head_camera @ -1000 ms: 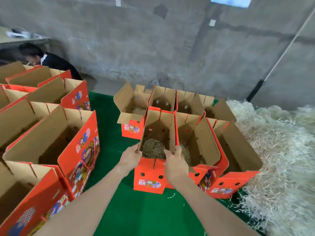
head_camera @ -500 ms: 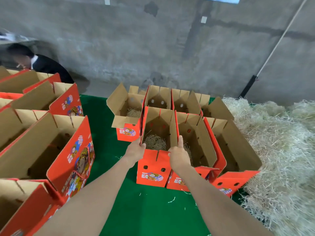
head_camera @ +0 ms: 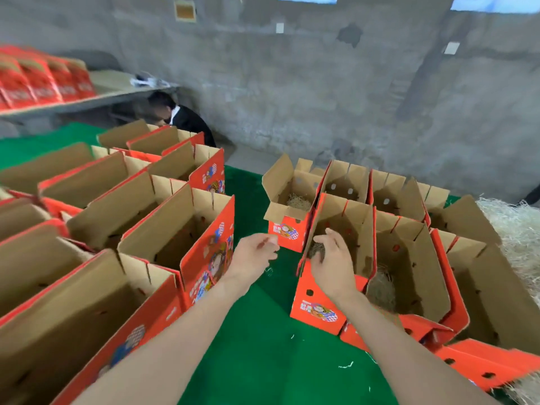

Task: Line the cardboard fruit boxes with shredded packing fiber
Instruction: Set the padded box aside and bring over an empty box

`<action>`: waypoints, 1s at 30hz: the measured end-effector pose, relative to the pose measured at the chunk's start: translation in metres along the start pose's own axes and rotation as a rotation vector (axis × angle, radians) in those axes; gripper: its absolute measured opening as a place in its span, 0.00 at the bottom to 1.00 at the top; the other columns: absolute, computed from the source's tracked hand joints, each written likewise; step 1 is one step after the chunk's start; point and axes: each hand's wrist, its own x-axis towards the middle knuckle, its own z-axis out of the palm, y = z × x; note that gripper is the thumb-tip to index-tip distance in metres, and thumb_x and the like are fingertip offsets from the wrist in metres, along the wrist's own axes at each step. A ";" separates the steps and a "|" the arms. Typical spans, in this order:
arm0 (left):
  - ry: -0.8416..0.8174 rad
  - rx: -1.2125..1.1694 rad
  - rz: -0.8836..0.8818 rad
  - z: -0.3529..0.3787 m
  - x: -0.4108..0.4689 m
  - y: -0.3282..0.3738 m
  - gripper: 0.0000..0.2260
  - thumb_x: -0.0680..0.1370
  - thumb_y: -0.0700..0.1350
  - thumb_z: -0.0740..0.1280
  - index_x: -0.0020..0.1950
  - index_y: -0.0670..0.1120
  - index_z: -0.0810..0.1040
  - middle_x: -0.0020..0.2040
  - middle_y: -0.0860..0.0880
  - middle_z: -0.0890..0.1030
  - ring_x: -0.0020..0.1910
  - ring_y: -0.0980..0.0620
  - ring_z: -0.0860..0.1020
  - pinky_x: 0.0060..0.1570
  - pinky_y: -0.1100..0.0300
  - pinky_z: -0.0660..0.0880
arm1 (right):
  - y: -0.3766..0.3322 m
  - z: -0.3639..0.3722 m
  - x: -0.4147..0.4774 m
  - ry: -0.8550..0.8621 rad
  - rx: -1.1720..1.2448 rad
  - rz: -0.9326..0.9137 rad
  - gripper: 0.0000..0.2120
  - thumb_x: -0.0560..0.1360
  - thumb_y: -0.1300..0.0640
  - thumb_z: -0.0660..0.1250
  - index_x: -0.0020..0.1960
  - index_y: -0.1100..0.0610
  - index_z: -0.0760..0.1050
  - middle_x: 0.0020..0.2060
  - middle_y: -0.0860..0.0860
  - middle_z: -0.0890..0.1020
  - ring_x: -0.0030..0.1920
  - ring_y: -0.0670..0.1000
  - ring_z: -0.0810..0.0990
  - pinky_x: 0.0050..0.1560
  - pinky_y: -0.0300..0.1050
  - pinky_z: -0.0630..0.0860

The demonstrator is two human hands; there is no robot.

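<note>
Left hand (head_camera: 253,256) and right hand (head_camera: 333,266): both empty, fingers loosely curled, the right held over the near box (head_camera: 317,309). Fiber (head_camera: 298,202): small tufts lodged in the right-hand boxes, the bulk heaped in a pile (head_camera: 518,229) at far right. Risk noted: the unlined left boxes (head_camera: 172,238) stand well apart from the pile, so strands could be shed on the green mat (head_camera: 263,361) or upright flaps snagged.

Grey concrete wall (head_camera: 292,92), green floor covering (head_camera: 263,361), table (head_camera: 87,97).
</note>
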 end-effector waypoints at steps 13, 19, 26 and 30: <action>0.354 0.688 -0.171 -0.210 0.000 -0.044 0.16 0.79 0.38 0.58 0.66 0.41 0.72 0.66 0.43 0.74 0.67 0.46 0.70 0.68 0.58 0.63 | -0.186 0.142 0.013 -0.621 0.243 0.286 0.25 0.77 0.44 0.57 0.59 0.66 0.72 0.58 0.60 0.76 0.57 0.62 0.76 0.56 0.56 0.76; 0.451 0.666 -0.077 -0.216 -0.008 -0.064 0.17 0.78 0.36 0.61 0.66 0.46 0.74 0.66 0.47 0.74 0.67 0.49 0.71 0.57 0.65 0.70 | -0.196 0.147 0.011 -0.644 0.422 0.484 0.08 0.73 0.61 0.58 0.48 0.64 0.73 0.42 0.56 0.74 0.46 0.65 0.80 0.45 0.58 0.80; 0.450 0.507 0.059 -0.220 -0.018 -0.006 0.19 0.79 0.44 0.64 0.69 0.44 0.69 0.66 0.45 0.74 0.63 0.47 0.73 0.55 0.59 0.73 | -0.171 0.096 0.017 -0.378 0.244 0.395 0.12 0.78 0.63 0.54 0.57 0.67 0.71 0.61 0.63 0.75 0.32 0.59 0.83 0.31 0.47 0.79; 0.389 0.477 0.265 -0.199 -0.022 0.039 0.14 0.80 0.47 0.60 0.63 0.45 0.75 0.58 0.48 0.78 0.54 0.53 0.76 0.52 0.62 0.71 | -0.158 0.023 0.025 -0.211 0.197 0.220 0.13 0.78 0.63 0.56 0.60 0.63 0.72 0.55 0.60 0.79 0.40 0.60 0.83 0.37 0.49 0.81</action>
